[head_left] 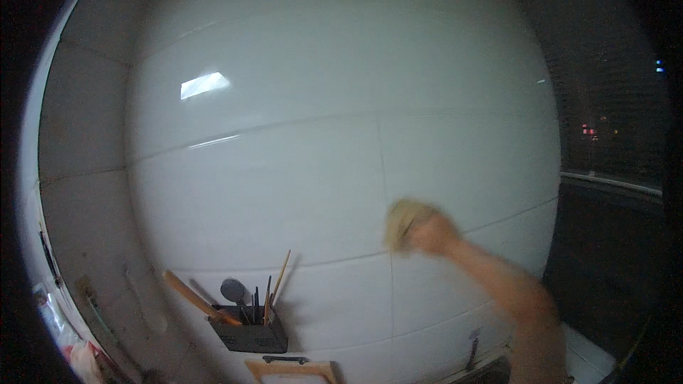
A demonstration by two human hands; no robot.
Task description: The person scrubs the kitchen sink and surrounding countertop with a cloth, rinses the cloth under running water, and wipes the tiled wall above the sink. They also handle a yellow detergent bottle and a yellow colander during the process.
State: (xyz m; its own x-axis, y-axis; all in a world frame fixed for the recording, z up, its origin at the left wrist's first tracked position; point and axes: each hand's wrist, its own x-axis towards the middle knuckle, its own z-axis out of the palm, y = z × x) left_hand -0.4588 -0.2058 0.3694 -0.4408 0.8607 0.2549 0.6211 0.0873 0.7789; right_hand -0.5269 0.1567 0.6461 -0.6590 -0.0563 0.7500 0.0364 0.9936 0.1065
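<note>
My right hand [435, 233], blurred, presses a yellowish cloth or sponge [408, 221] against the white tiled wall [299, 186], near a tile joint right of the middle. The fingers are closed around it, and the bare forearm reaches up from the lower right. My left hand is out of view. Before me the glossy tiles reflect a bright light at the upper left.
A dark utensil holder [251, 333] with a wooden rolling pin [195, 293], a ladle [233, 290] and chopsticks is mounted low on the wall. Below it is a wooden-framed board [320, 369]. A dark window [608, 117] lies at the right, a side wall at the left.
</note>
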